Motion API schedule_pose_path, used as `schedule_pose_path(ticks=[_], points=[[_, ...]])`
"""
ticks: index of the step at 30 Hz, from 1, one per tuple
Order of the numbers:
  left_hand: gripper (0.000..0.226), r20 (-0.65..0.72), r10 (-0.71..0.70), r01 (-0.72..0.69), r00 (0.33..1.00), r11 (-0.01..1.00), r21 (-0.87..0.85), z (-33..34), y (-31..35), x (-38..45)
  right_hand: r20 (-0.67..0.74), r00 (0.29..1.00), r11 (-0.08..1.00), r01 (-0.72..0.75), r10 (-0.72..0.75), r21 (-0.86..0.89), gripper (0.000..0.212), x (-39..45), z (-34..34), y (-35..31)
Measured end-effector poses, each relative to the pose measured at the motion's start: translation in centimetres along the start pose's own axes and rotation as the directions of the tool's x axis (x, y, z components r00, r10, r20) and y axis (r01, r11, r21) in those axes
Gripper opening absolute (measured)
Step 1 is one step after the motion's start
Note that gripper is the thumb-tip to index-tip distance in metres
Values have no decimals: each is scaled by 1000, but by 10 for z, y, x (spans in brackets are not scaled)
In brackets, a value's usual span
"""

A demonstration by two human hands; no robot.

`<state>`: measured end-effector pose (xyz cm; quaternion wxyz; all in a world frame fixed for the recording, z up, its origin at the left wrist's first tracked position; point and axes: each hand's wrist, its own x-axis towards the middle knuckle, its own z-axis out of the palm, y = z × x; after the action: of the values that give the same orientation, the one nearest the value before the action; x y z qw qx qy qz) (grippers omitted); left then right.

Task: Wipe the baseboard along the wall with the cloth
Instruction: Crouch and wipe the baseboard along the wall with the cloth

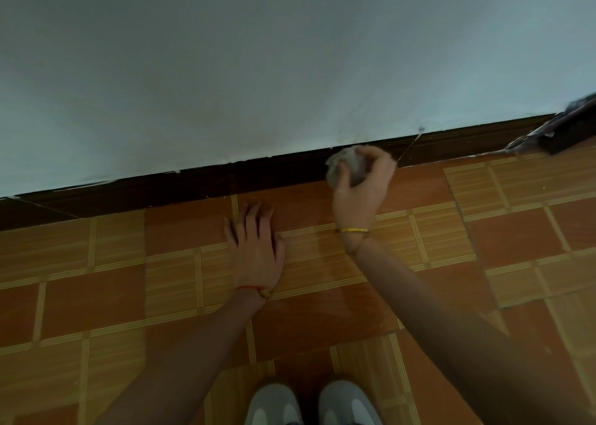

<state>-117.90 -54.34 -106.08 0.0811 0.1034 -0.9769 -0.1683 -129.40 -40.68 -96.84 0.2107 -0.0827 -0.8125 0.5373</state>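
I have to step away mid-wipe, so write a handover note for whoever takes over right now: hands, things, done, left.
Right hand: closed around the bunched grey cloth, held at the dark baseboard; contact looks likely but blur hides it.
Left hand: empty, flat on the tiled floor, bracing.
Dark object leans at the baseboard's far right end.
Done: cannot tell which stretch is already wiped.
Left: carry on along the baseboard both ways; a thin strand hangs just right of the cloth.

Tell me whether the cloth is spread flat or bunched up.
Bunched up: the cloth is a wad gripped in the right hand, against the baseboard.
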Motion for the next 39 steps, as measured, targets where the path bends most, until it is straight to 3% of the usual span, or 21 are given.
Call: schedule_pose_path(ticks=[2,5,8,12,16,19,21,25,30,32,36,39], points=[[48,-3,6,-6,1000,1000,1,-1,0,0,155,987,999,42,-40,-9,34,-16,11,1],[47,-9,15,-15,1000,1000,-7,-1,-1,-1,398,901,976,211,-170,-61,34,-28,14,16],[48,-9,13,-13,1000,1000,3,-1,-1,-1,502,841,930,325,-201,-172,33,-17,3,38],[48,-9,19,-19,1000,1000,-2,0,-1,1,497,842,869,394,-210,-301,26,8,-22,61],[47,-10,18,-18,1000,1000,-2,0,-2,-1,331,940,876,231,-88,-423,25,30,-45,79],[48,2,13,-13,1000,1000,12,1,-1,-1,286,958,878,138,-1,-459,31,28,-43,78],[49,8,2,-2,1000,1000,18,1,0,-1,385,923,865,193,0,-462,37,15,-35,72],[49,2,-5,5,1000,1000,21,2,2,-1,610,777,804,458,-154,-381,33,-18,-12,57],[50,-37,5,-5,999,1000,9,-2,7,0,649,736,763,527,-191,-374,29,-6,-13,59],[50,-44,45,-47,998,998,-30,-3,14,0,615,768,743,515,-179,-426,29,9,-28,69],[48,-9,136,-137,991,987,-81,0,28,4,444,894,719,352,-67,-599,32,42,-60,89],[49,33,170,-166,985,981,-101,6,36,8,380,925,717,274,-14,-641,35,52,-67,92]])
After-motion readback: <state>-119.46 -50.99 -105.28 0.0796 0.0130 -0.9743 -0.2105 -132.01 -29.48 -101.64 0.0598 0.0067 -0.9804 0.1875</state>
